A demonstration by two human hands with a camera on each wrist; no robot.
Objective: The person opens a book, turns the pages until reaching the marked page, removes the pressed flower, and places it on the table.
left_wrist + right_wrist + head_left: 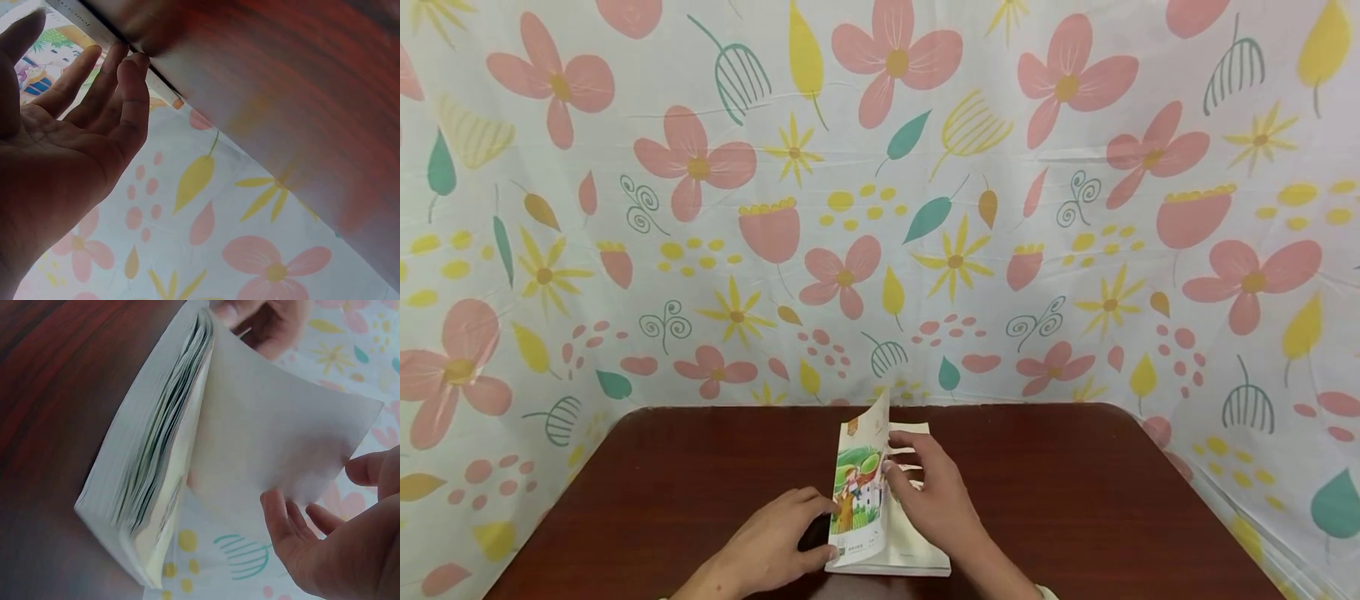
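Note:
A thick paperback book (pixel 917 546) lies on the table with its front cover (pixel 859 492) raised and leaning left. The cover shows a colorful cartoon picture; its pale inner side (pixel 250 425) faces the right wrist camera. My left hand (pixel 775 533) is at the spine side, thumb and fingertips touching the book's left edge with fingers loosely bent. On the other side, my right hand (pixel 932 492) touches the raised cover near its free edge. Its fingers are slightly bent and spread, with the fingertips against the inner side in the right wrist view.
The dark red-brown wooden table (pixel 700 467) has rounded back corners. A white cloth (pixel 880 208) with pink, yellow and green flower prints hangs behind it and along both sides. Loose page edges (pixel 169 425) fan slightly inside the book.

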